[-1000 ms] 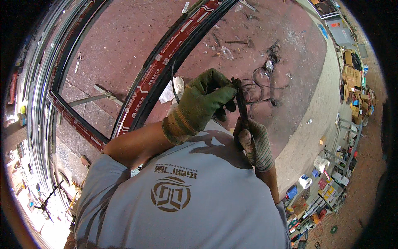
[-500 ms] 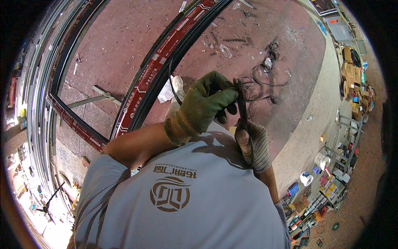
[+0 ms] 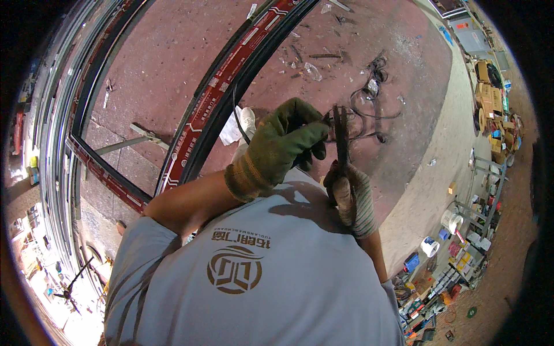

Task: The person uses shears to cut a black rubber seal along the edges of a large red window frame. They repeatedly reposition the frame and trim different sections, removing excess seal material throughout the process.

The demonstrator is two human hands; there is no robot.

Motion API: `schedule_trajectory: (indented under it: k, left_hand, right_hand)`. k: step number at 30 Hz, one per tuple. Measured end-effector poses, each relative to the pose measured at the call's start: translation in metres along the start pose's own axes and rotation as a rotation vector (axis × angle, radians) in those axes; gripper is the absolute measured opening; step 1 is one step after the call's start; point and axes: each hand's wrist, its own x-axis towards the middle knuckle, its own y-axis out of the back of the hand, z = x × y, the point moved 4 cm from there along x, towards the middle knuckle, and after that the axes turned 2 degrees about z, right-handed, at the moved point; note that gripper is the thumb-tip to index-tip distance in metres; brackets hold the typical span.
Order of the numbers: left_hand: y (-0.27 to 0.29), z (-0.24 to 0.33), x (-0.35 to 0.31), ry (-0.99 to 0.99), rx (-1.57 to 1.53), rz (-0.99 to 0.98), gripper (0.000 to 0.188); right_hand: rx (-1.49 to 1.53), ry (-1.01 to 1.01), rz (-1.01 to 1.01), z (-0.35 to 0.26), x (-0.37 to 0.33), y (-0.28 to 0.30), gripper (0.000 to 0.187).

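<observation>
My left hand (image 3: 283, 135), in a green work glove, is closed in a pinch in front of my chest. The end of a thin black strip (image 3: 326, 120) shows at its fingertips. My right hand (image 3: 351, 193), in a pale knitted glove with dark fingers, grips a dark scissors-like tool (image 3: 341, 135). Its two long, narrow blades point up, with their tips slightly apart, just right of my left fingertips. Another stretch of black strip (image 3: 238, 112) bows out from the window frame (image 3: 210, 95) and passes behind my left glove.
The large frame, dark with red printed film, stands to my left. Long metal profiles (image 3: 52, 132) lie beyond it. Tangled black strip (image 3: 375, 86) and scraps lie on the reddish floor. Cardboard boxes (image 3: 489, 101), buckets (image 3: 452, 219) and a metal rack (image 3: 490, 190) line the right side.
The tool's blades have moved slightly right, away from my left fingertips, and their tips now show apart. My left hand has shifted a little left, still pinched.
</observation>
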Motion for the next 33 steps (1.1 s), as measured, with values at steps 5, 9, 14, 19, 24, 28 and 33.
schedule_trajectory:
  k: [5,9,14,19,24,28,33]
  left_hand:
    - [-0.002,0.001,0.000,0.017,0.031,0.019,0.009]
    - [-0.005,0.002,0.000,0.007,0.050,0.010,0.009]
    - [-0.005,0.000,0.002,0.006,0.051,0.023,0.008]
    - [-0.009,-0.002,0.005,0.029,0.011,0.050,0.008]
    - [-0.012,-0.002,0.005,0.035,0.004,0.072,0.010]
    - [-0.010,-0.003,0.009,0.029,-0.003,0.073,0.008]
    - [-0.011,-0.004,0.009,0.009,-0.012,0.056,0.008]
  right_hand:
    - [-0.128,0.070,-0.018,-0.004,-0.002,-0.002,0.060]
    - [-0.239,0.145,-0.007,-0.004,0.000,-0.001,0.052]
    - [-0.236,0.187,0.022,-0.002,0.002,-0.002,0.052]
    - [-0.218,0.126,0.038,0.000,0.001,-0.001,0.044]
    - [-0.238,0.157,0.062,0.003,0.003,0.000,0.054]
    - [-0.178,0.141,0.044,0.003,0.005,0.004,0.043]
    - [-0.107,0.097,0.039,0.002,0.004,0.005,0.044]
